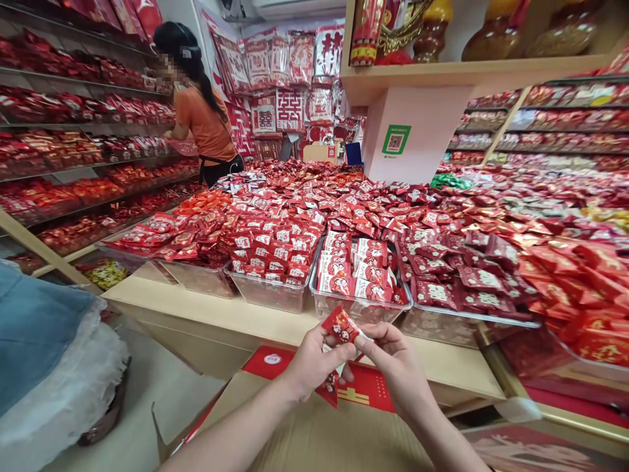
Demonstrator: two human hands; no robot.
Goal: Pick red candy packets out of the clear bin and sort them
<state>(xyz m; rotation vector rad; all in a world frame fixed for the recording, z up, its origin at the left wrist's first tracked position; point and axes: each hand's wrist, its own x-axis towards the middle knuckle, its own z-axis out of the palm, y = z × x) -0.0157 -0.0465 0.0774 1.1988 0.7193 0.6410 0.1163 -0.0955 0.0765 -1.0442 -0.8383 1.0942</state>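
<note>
1. Several shelves (49,124) at the far left are stacked with red packets; below, a blue garment (39,328) with a white frilled edge is partly seen.
2. One other person (206,124), dressed in an orange top, is turned toward those shelves.
3. Clear bins (268,286) filled with wrapped packets are lined up along the desk (275,322).
4. By the left hand (314,364), a small red packet (340,324) is held in a closed grip (whether the red-and-white piece lower down is part of it cannot be told).
5. That packet is held above a cardboard box (295,439), before the desk.
6. By the right hand (396,357), the packet's near edge is pinched between thumb and fingers, the grip being closed.
7. Farther right, maroon packets (484,278) are heaped, then orange-red packets (597,328).
</note>
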